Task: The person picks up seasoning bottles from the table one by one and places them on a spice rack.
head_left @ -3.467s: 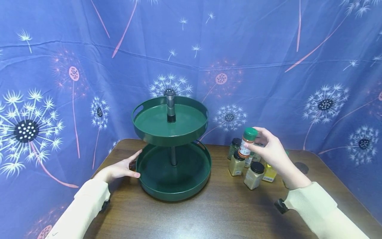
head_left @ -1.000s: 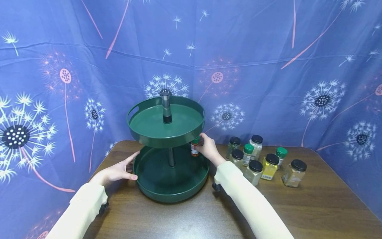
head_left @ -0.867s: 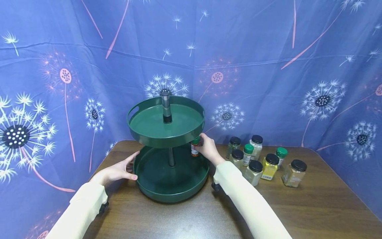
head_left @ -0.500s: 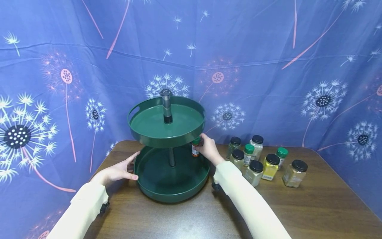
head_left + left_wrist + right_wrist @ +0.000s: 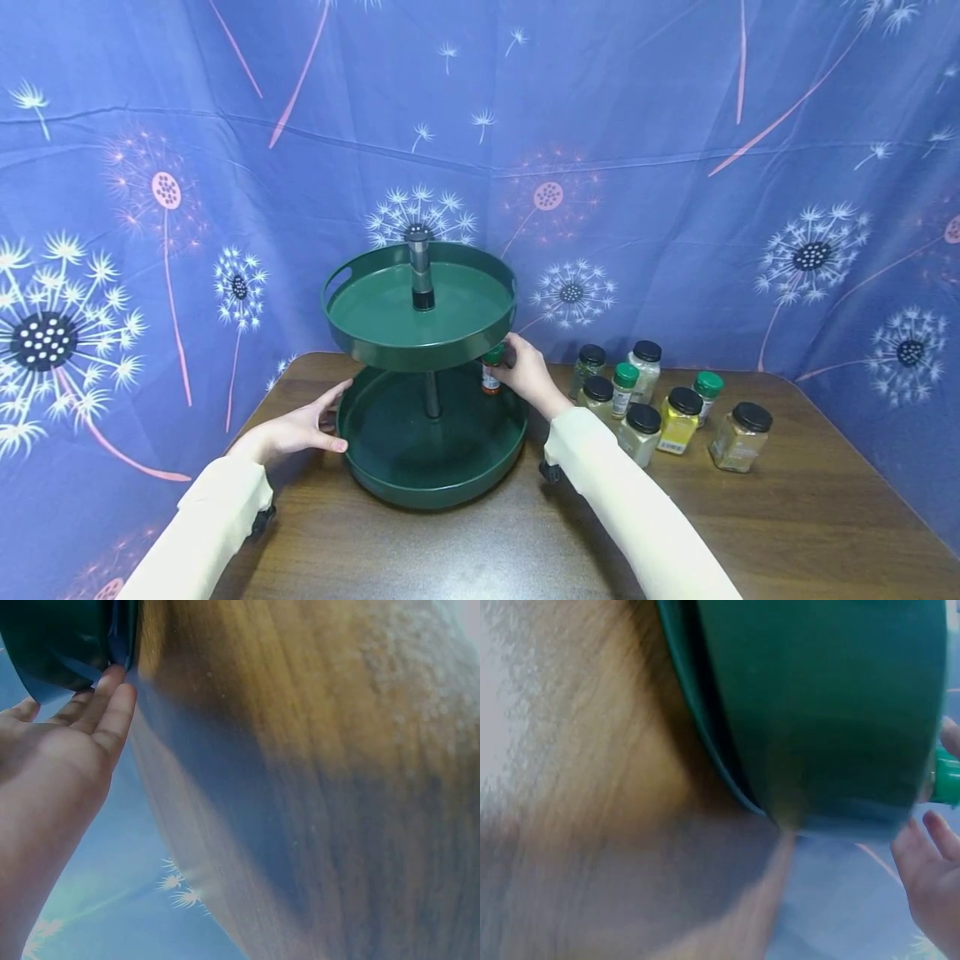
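The right hand is pinching a green-capped, red cylindrical bottle within the lower tray of a round green two-tier stand (the left hand, unclenched, touching it), apparently finishing one placement, while eight lidded jars are seemingly awaiting theirs on the brown wooden desk.

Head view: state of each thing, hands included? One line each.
Upper tray: level, on the pole
Lower tray: level, on the table
Red bottle: capped, upright within the lower tray's rim; resting or lifted, can't tell
Right hand: gripping the red bottle
Left hand: touching the lower tray
Yellow jar: standing, lid on
Five other black-lidded jars: standing, lids on
Two green-capped bottles: standing, caps on
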`<state>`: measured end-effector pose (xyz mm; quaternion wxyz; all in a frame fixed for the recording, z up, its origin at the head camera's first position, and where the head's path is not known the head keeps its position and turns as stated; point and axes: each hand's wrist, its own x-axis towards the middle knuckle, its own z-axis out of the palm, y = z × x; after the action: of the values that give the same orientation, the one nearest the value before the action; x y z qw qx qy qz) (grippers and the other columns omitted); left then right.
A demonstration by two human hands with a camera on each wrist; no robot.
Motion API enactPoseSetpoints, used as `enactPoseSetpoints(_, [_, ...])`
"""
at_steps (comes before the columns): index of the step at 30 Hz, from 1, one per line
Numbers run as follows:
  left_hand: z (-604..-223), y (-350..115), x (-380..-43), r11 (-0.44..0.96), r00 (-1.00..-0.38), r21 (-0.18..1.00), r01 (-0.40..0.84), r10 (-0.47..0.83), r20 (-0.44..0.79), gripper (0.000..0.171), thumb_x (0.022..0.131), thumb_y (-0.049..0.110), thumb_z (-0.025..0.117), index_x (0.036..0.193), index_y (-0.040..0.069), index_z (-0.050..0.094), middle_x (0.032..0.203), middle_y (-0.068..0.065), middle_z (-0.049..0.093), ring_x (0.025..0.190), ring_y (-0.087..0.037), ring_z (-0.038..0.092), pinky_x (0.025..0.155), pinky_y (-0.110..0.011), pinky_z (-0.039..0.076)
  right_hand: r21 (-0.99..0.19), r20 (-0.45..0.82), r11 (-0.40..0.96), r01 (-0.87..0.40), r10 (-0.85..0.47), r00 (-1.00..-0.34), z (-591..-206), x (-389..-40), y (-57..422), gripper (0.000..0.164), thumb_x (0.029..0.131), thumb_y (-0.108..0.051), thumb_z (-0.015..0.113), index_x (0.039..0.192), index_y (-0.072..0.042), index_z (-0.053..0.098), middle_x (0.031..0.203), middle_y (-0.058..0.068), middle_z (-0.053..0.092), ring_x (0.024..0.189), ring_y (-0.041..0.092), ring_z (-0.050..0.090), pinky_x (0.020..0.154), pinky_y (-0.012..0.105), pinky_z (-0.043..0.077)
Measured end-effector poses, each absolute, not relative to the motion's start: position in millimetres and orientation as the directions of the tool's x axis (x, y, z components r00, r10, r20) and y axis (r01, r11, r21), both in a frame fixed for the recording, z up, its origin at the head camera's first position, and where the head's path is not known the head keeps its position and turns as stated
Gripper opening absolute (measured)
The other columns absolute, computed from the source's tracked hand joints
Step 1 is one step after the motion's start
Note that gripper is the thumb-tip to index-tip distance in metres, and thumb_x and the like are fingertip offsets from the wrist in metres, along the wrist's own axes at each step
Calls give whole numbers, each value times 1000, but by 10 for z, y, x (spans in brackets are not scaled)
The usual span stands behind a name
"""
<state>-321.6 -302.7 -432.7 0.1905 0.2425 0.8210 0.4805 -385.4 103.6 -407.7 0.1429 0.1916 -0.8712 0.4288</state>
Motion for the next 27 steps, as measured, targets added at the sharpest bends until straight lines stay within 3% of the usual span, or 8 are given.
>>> enactPoseSetpoints(6, [-4342,-3037,-3224,409,-811,884,225,582,-63,108,81,19,75,151,8,-8,148,-33,15,134,-52,23,104,-59,28,-699,400,550,-458,-231,-887,-3958,-3811,1071,56,76,-21,80,125,-13,52,118,16,54,112,37,57,92,50,46])
enactPoseSetpoints(20, [-4324,-3022,-3230,405,-811,892,199,580,-82,110,80,20,75,151,8,-8,148,-33,13,133,-53,24,105,-59,29,-694,398,559,-455,-229,-888,-3523,-3597,1312,68,81,-23,75,140,-16,42,134,12,50,116,35,54,93,53,44])
enactPoseSetpoints(27, [-4307,-3037,-3235,433,-817,871,230,573,-70,109,80,20,76,151,7,-6,147,-34,18,133,-51,27,104,-57,31,-666,332,591,-455,-311,-891,-3288,-3479,1505,69,84,-28,72,143,-18,39,138,14,47,121,34,51,93,54,43])
